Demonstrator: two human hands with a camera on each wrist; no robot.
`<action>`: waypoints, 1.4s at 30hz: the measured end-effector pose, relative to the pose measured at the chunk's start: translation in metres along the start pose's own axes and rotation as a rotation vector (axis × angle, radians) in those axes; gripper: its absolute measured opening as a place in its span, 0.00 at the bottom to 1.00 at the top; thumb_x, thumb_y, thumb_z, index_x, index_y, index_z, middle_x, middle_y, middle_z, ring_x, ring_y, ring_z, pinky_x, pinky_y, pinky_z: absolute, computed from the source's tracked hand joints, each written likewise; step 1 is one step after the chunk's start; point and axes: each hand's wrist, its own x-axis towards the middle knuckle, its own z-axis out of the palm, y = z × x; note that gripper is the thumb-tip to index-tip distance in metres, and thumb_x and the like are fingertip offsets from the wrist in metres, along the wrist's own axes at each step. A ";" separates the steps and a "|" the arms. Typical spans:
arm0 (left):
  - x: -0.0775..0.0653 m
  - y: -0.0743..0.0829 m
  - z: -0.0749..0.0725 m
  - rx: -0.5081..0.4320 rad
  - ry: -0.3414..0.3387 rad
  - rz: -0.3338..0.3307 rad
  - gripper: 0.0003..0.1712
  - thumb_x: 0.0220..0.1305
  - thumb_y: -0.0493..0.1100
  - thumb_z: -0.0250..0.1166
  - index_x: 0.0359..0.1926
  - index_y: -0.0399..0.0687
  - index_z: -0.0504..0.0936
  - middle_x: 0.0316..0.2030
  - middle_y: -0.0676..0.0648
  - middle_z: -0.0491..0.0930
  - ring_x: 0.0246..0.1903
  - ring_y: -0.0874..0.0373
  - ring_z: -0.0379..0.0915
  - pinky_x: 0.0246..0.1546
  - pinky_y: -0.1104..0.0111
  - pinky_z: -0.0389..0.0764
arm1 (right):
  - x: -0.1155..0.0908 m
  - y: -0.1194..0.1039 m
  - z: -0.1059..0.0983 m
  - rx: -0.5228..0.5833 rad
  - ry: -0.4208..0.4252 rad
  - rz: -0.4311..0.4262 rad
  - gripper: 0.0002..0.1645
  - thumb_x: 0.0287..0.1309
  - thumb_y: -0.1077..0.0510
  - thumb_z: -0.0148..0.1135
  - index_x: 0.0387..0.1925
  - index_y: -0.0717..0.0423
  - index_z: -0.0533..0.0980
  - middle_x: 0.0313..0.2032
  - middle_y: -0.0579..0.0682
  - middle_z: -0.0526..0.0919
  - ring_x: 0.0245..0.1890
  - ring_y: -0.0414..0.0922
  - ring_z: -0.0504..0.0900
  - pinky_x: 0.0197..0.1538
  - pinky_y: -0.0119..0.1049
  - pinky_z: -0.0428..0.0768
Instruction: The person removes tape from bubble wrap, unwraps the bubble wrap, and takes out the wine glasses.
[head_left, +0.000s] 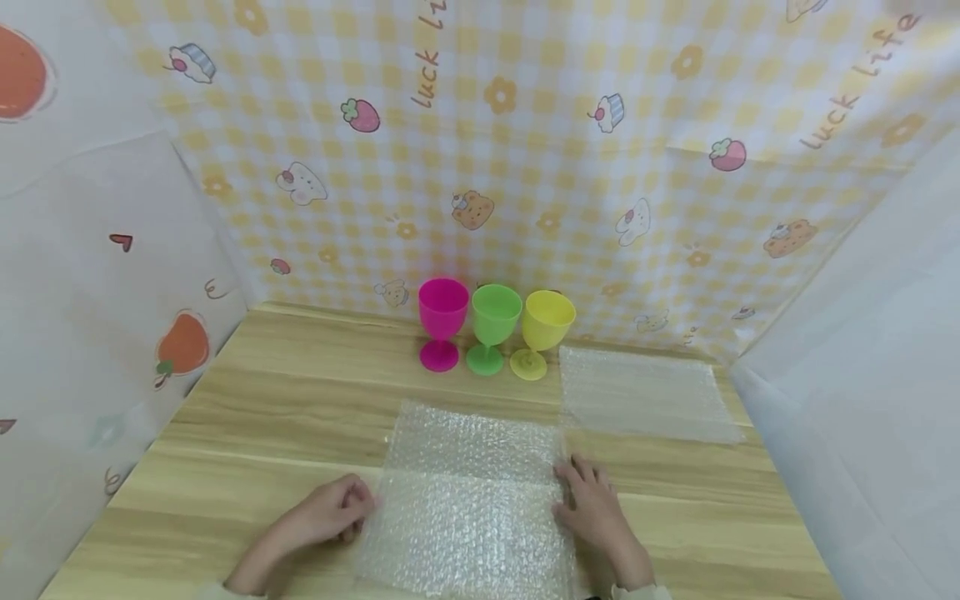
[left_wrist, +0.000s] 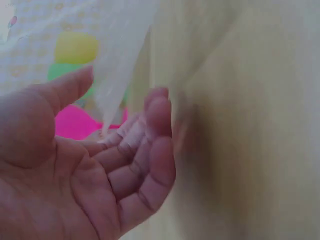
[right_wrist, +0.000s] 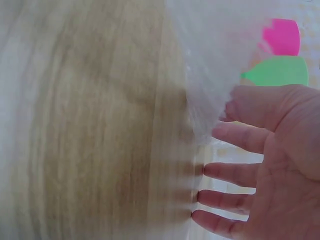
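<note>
A clear bubble wrap sheet (head_left: 468, 500) lies in front of me on the wooden table. At its left edge is my left hand (head_left: 333, 510), fingers curled, the edge between thumb and fingers. The left wrist view shows that hand (left_wrist: 95, 165) from the palm side, with the sheet's edge (left_wrist: 117, 65) running down past the thumb. My right hand (head_left: 594, 504) is at the opposite edge. Seen from the right wrist, this hand (right_wrist: 265, 155) pinches the sheet (right_wrist: 210, 60) between thumb and index finger, its other fingers spread and touching the tabletop.
Behind the sheet stand three plastic goblets in a row: pink (head_left: 442, 308), green (head_left: 497, 315) and yellow (head_left: 547, 321). A second bubble wrap sheet (head_left: 645, 396) lies flat at the back right. A yellow checked cloth (head_left: 525, 167) hangs behind the table (head_left: 300, 392); white cloth hangs at both sides.
</note>
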 end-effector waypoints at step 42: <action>-0.003 -0.012 0.024 -0.223 -0.146 0.009 0.11 0.64 0.41 0.57 0.30 0.36 0.74 0.18 0.50 0.78 0.14 0.67 0.71 0.13 0.80 0.73 | -0.055 0.016 0.012 0.726 -0.178 0.314 0.18 0.56 0.52 0.61 0.33 0.67 0.75 0.18 0.41 0.72 0.17 0.33 0.69 0.20 0.24 0.70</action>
